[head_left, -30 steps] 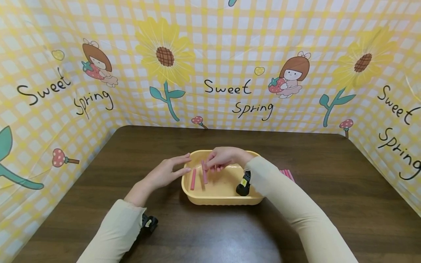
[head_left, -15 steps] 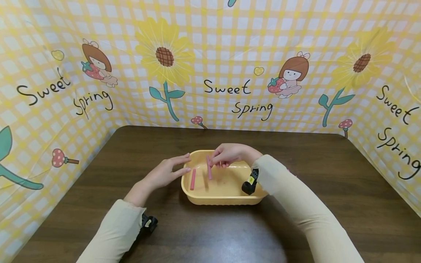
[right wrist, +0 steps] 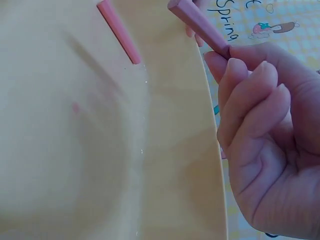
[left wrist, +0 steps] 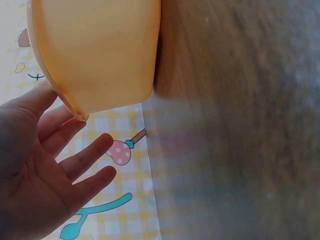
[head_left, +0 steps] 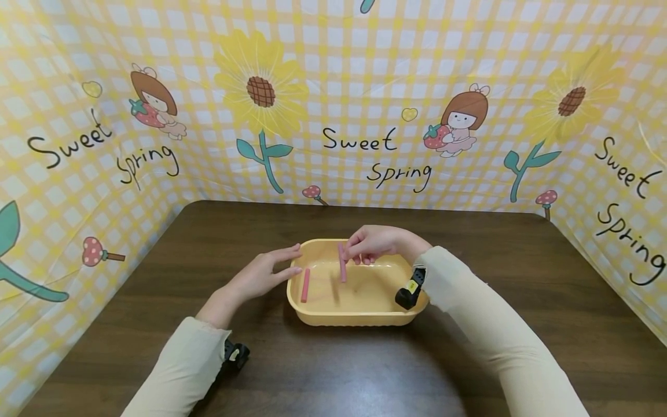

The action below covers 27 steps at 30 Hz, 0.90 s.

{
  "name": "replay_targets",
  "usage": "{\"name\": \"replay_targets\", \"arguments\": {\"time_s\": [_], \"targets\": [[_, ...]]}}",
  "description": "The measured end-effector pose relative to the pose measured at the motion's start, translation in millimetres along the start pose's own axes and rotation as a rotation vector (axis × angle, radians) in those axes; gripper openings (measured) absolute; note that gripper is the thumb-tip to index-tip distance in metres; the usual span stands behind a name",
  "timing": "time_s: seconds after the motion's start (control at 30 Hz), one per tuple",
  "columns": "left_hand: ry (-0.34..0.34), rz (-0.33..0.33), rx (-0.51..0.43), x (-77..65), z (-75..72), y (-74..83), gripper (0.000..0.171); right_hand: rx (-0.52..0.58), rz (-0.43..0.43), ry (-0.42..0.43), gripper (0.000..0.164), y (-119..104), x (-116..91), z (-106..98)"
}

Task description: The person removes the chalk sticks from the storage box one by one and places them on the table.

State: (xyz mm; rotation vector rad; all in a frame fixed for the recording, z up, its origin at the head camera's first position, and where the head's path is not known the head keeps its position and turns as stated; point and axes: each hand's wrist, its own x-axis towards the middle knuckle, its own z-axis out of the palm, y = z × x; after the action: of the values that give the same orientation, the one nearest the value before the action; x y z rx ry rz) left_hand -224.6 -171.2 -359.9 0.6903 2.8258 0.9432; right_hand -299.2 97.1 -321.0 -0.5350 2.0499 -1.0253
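In the head view my right hand [head_left: 379, 244] pinches a slim mauve-pink stick [head_left: 342, 263] between thumb and fingertips, tilted above the floor of a yellow plastic basin [head_left: 359, 318]. A coral-pink stick [head_left: 305, 285] lies inside, near the left end. The right wrist view shows the held stick [right wrist: 200, 24] from one end, with the other stick [right wrist: 119, 31] below it. My left hand [head_left: 263, 271] has its fingers spread at the basin's left rim, thumb and fingertips touching it. From the left wrist view, the left hand's [left wrist: 50, 165] lower fingers hang loosely beside the basin wall [left wrist: 100, 55].
The basin stands on a dark brown wooden table [head_left: 333, 365]. A yellow-checked cloth [head_left: 359, 75] with printed flowers surrounds the back and sides. A small pink mark [right wrist: 76, 107] shows on the basin floor. Black wrist cameras hang from both cuffs.
My right hand has moved right and slightly up with the mauve-pink stick. Its sleeve now hides the several pink sticks seen earlier on the table at right. The left hand stays put.
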Motion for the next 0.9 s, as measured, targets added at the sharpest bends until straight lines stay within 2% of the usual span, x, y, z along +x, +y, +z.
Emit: {"name": "replay_targets", "arguments": {"time_s": [0.13, 0.37, 0.67, 0.9], "targets": [[0.000, -0.004, -0.004, -0.5, -0.1, -0.2, 0.052, 0.018, -0.007, 0.008, 0.020, 4, -6, -2], [-0.001, -0.010, -0.003, -0.7, -0.3, -0.4, 0.053, 0.045, -0.006, 0.041, 0.014, 10, -15, -6], [-0.002, -0.010, -0.009, -0.6, -0.4, -0.2, 0.052, 0.048, -0.012, 0.053, 0.019, 18, -27, -11], [-0.005, -0.005, -0.016, -0.1, 0.0, -0.5, 0.053, 0.050, -0.019, 0.071, 0.016, 25, -35, -15]]}}
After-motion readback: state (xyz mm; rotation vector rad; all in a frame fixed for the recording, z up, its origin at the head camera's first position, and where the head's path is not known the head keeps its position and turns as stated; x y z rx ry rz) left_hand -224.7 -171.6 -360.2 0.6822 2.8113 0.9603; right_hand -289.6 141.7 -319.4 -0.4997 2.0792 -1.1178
